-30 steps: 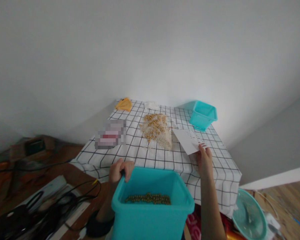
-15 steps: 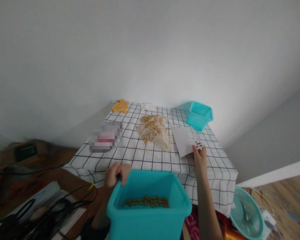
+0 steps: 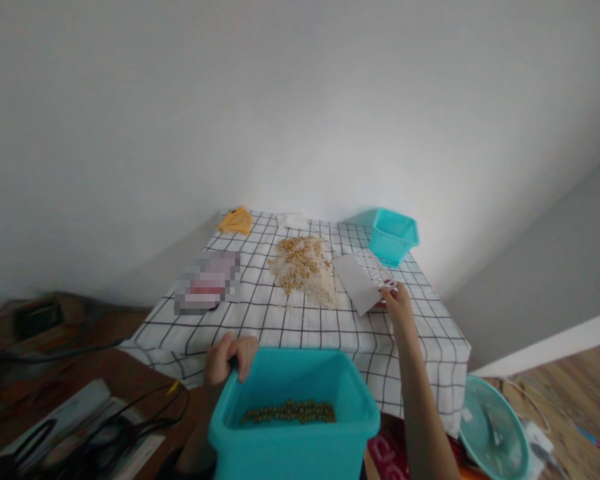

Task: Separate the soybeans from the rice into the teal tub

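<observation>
My left hand [image 3: 230,359] is closed over the left rim of a turquoise bin [image 3: 300,443] close to my body. Small round beans [image 3: 290,412] lie along the bottom of this bin. A dark bit shows between my fingers and the rim; I cannot tell what it is. On the right, my right hand [image 3: 397,305] pinches the near right edge of a white sheet [image 3: 355,283] with rows of slots cut along one side. The sheet is tilted just above the table, right of a mixed heap of yellow beans [image 3: 300,260] and white rice-like grains [image 3: 323,290].
The table wears a white checked cloth [image 3: 260,317]. A smaller turquoise basket [image 3: 393,240] stands at the back right, a yellow cloth [image 3: 236,221] at the back left. A pixelated object [image 3: 210,280] lies on the left. Cables [image 3: 150,413] and a round teal basin [image 3: 495,433] are below.
The view has shifted slightly. My right hand has turned the slotted sheet a little, and its near corner tilts more. My left hand stays on the bin's rim.
</observation>
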A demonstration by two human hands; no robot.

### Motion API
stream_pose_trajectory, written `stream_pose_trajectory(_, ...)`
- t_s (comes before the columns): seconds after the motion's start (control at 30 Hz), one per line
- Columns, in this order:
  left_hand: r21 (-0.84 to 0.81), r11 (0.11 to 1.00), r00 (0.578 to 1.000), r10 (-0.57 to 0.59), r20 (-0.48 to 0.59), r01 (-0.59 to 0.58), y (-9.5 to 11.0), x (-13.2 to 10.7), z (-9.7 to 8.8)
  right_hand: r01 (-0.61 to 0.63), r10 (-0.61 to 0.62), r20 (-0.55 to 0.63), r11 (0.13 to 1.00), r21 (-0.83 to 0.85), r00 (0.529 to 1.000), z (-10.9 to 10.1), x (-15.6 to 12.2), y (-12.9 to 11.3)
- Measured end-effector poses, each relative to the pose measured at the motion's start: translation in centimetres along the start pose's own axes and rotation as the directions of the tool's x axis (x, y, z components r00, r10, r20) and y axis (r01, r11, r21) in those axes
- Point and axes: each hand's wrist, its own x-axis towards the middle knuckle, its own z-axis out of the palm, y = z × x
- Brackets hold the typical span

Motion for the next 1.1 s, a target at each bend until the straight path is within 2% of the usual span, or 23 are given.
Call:
stream_pose_trajectory(0.2,-0.028,0.999,0.999,-0.040,-0.015,0.040,0.4,0.0,0.2,0.001,-0.001,-0.011,1.000,-0.013,1.000,1.6,0.7,0.4)
stream_pose_trajectory(0.37,-0.056,0.997,0.998,-0.046,-0.040,0.044,0.5,-0.2,0.6,-0.005,0.005,0.064,1.000,-0.001,0.998,2.5,0.2,0.9)
stream_pose_trajectory(0.53,-0.067,0.996,0.997,-0.060,-0.054,0.056,0.5,-0.2,0.7,0.003,-0.005,0.125,1.000,0.020,0.992,2.4,-0.5,0.7)
stream_pose_trajectory(0.87,-0.063,0.998,0.996,-0.034,-0.083,0.029,0.7,0.1,1.2,0.083,-0.095,0.169,0.994,0.076,0.981,2.2,-2.1,-0.4)
stream_pose_trajectory(1.1,-0.054,0.998,0.996,-0.042,-0.083,0.038,0.8,0.3,1.2,0.072,-0.088,0.140,0.990,0.119,0.986,2.2,-2.8,-0.8)
